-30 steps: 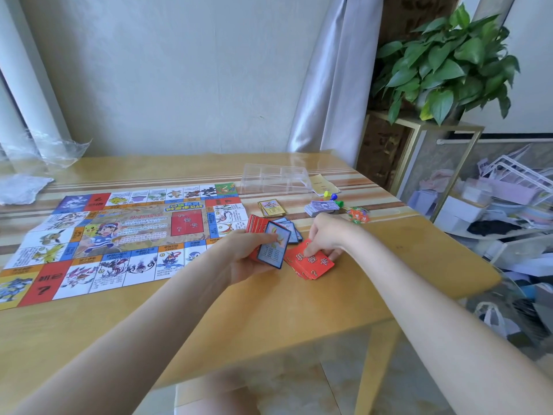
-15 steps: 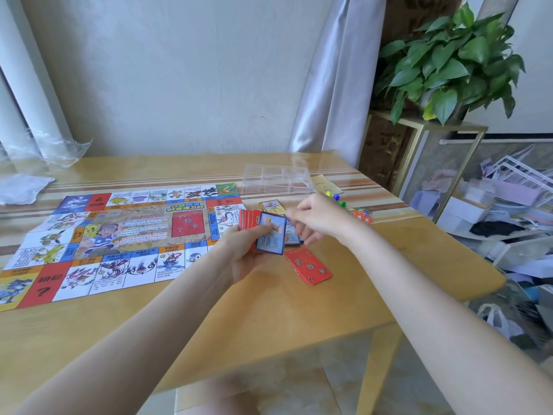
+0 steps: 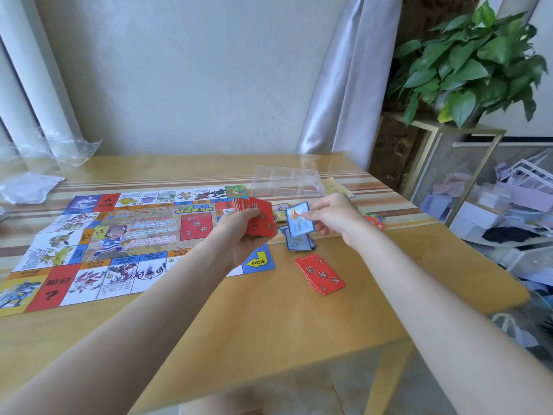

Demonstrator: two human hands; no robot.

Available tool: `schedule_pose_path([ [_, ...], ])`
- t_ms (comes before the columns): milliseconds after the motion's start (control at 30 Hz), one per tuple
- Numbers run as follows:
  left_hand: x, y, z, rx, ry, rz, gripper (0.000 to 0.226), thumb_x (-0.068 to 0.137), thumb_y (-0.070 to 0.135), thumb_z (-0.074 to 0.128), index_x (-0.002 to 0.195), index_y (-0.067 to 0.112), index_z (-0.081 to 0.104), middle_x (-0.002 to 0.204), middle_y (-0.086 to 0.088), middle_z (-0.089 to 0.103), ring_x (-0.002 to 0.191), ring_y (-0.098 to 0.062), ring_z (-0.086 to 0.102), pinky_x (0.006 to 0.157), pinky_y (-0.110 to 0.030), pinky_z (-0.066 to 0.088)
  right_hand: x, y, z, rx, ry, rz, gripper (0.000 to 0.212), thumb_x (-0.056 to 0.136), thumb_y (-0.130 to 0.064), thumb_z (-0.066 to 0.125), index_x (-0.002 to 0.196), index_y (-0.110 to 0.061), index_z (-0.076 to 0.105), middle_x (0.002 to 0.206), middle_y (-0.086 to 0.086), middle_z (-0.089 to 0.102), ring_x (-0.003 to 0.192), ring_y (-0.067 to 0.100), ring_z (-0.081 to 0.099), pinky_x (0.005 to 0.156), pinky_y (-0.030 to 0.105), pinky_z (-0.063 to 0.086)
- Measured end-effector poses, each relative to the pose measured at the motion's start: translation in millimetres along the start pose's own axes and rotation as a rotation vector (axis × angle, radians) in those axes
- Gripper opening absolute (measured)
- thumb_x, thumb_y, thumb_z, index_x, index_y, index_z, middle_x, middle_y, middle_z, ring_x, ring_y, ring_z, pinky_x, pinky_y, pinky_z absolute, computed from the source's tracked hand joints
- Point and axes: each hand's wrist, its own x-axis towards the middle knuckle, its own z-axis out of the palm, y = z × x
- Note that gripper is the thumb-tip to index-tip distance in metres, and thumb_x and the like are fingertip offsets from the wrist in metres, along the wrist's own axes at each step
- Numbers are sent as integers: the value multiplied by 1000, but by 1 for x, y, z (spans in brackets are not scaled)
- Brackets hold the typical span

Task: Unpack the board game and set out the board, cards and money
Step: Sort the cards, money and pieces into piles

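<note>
The colourful game board [image 3: 98,244] lies unfolded on the left half of the wooden table [image 3: 269,324]. My left hand [image 3: 239,238] grips a stack of red cards [image 3: 258,218] over the board's right edge. My right hand [image 3: 332,215] pinches a single blue card [image 3: 299,219] just right of that stack, above a small pile of blue cards [image 3: 299,244] on the table. A separate pile of red cards [image 3: 320,274] lies nearer to me. A yellow-bordered card pile [image 3: 279,211] sits behind the hands.
An empty clear plastic tray [image 3: 287,181] stands at the back, a yellow sheet [image 3: 336,187] beside it. Small orange pieces [image 3: 374,220] lie right of my right hand. Crumpled plastic wrap [image 3: 30,187] is at far left. A plant stand and cluttered shelves stand off the table's right edge.
My right hand left the red pile on the table, rose to my left hand and took the blue card off the held stack, drawing it to the right. The stack's red top card now shows.
</note>
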Motion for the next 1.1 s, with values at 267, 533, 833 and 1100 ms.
schedule_pose_path([
  [267,11,-10,18,112,10,-84,31,95,8,49,125,-1,46,84,-11,57,95,-25,55,85,-41,46,11,16,15,-519,52,-2,26,80,-17,71,99,0,68,97,11,67,94,26,61,70,27,43],
  [533,21,-12,24,234,-16,-91,35,96,12,50,128,2,44,111,-18,56,87,-29,58,85,-53,43,18,14,25,-589,-78,-82,28,90,-7,53,116,-10,60,125,6,57,116,23,51,91,30,43],
  [833,20,-10,12,141,-8,-48,17,94,8,52,111,5,49,98,-18,61,84,-28,63,67,-45,57,17,6,18,-410,26,-197,22,93,-20,52,106,-7,64,108,3,63,97,20,58,82,31,47],
  [1100,6,-15,3,114,-277,-10,18,93,2,46,104,4,61,91,-13,70,88,-24,67,83,-48,53,3,-1,7,78,-138,-79,18,82,-14,71,88,2,66,81,8,67,67,18,59,55,21,49],
])
